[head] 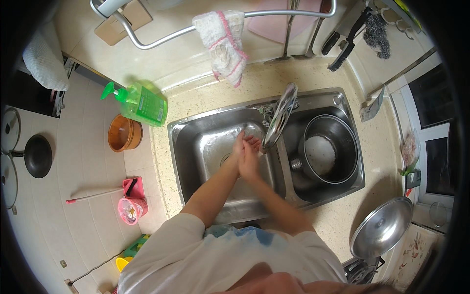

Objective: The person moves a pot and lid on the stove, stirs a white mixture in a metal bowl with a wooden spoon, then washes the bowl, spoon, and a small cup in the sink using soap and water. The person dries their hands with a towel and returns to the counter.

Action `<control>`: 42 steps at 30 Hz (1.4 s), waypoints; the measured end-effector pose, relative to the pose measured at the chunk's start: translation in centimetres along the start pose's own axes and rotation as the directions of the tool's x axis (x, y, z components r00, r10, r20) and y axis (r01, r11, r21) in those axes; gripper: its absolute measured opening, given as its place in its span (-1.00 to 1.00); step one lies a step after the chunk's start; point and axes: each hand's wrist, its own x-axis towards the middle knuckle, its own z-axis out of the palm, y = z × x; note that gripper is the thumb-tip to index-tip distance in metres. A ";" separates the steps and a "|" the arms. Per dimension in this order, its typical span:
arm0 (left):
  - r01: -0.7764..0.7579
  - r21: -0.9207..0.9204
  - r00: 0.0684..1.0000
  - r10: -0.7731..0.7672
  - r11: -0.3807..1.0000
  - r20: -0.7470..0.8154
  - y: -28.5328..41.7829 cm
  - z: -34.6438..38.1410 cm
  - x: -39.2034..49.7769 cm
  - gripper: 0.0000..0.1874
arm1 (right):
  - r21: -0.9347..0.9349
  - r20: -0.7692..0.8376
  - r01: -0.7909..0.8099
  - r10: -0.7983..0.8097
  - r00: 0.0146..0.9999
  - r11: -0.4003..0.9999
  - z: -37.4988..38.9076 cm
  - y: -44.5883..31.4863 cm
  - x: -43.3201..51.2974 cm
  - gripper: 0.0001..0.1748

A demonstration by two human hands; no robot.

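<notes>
My left hand [238, 146] and my right hand [250, 164] press together, one laid against the other, with no object visible between them. They are above the left basin [209, 150] of a stainless steel double sink, just left of the spout of a chrome faucet [281, 117]. Some fingers look slightly curled and spread near the spout. The right hand's fingers are partly hidden where the hands overlap. Below the wrists, part of a drain [226, 158] shows. Wet shine covers the basin floor.
A deep metal pot [349, 147] sits in the right basin. A green pump soap bottle [147, 104] stands on the counter at left. Above the sink, a towel [226, 44] hangs from a metal rail [161, 42]. A large metal lid [382, 228] rests at right.
</notes>
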 end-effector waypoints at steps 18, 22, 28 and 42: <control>-0.002 0.697 0.931 0.253 -0.717 0.263 -4.0 -1.3 2.2 -0.83 | 0.080 0.734 -0.029 -0.039 0.678 0.996 -4.4 -2.2 2.7 -0.63; -0.227 0.031 0.948 -0.214 -0.973 0.235 -4.9 1.4 1.7 -0.89 | 0.515 0.734 0.039 -0.463 0.497 0.857 -6.6 -11.8 2.5 -0.68; -0.301 -0.149 0.924 -0.327 -0.942 0.198 -6.0 1.4 1.0 -0.82 | 0.073 0.893 0.083 -0.102 0.439 0.994 -7.3 -9.8 4.8 -0.55; 0.170 0.507 0.889 0.354 -0.845 0.291 -6.3 -4.6 3.7 -0.68 | 0.469 0.403 0.291 -0.495 0.769 0.834 -4.4 -7.4 0.2 -0.81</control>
